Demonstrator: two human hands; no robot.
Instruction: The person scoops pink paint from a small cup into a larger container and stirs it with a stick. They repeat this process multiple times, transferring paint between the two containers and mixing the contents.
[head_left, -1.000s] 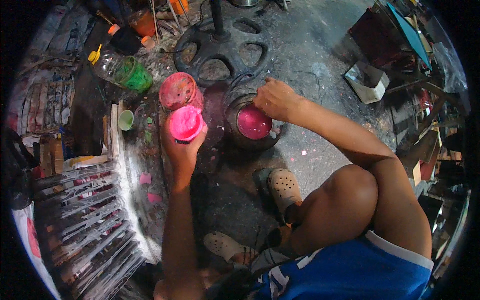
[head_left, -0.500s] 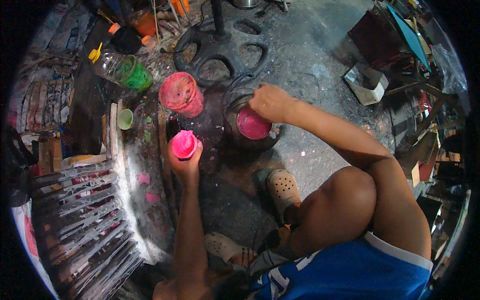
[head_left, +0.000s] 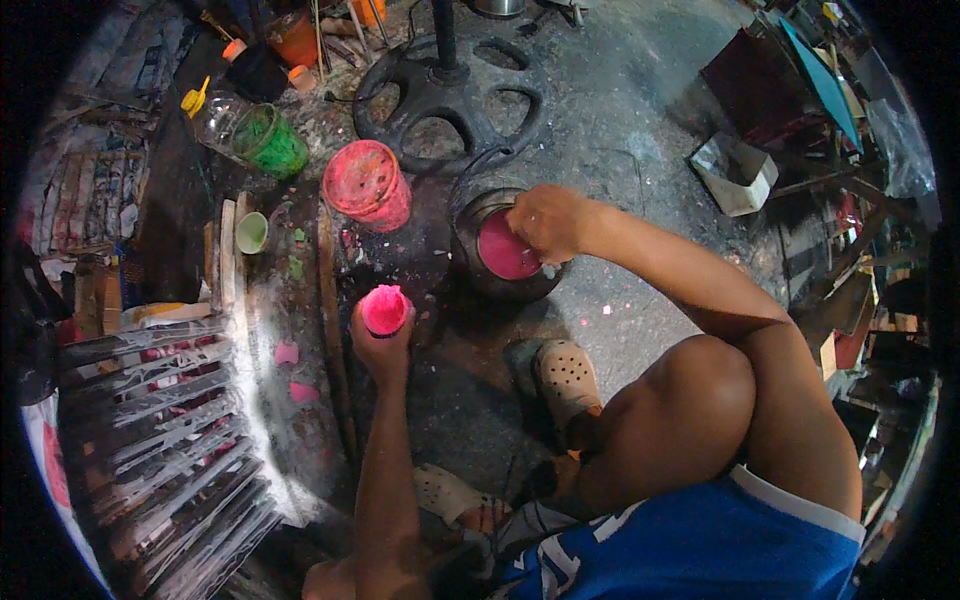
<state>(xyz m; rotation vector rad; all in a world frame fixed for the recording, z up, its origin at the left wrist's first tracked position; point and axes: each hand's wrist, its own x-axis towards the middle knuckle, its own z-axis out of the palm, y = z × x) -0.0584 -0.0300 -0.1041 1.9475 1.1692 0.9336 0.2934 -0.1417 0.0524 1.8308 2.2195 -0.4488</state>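
Observation:
My left hand (head_left: pixel 383 345) is wrapped round a small cup (head_left: pixel 386 308) with bright pink material in it, some of it heaped on the rim. To its right, my right hand (head_left: pixel 548 222) is at the rim of a dark round pot (head_left: pixel 472 215) that holds pink liquid (head_left: pixel 503 248). The right fingers are curled together and point down over the liquid; what they grip is hidden. Behind the cup stands a bucket (head_left: pixel 367 185) smeared with pink.
A green-stained clear container (head_left: pixel 270 143) and a pale green cup (head_left: pixel 252 232) stand on the left. Beyond the pot is a black base with openings (head_left: pixel 450 125). Several coated sticks (head_left: pixel 190 425) lie lower left. A white angular container (head_left: pixel 735 175) sits right.
My left hand and its cup have moved slightly right and down in the picture. My right hand has shifted down and a little right over the pot's rim.

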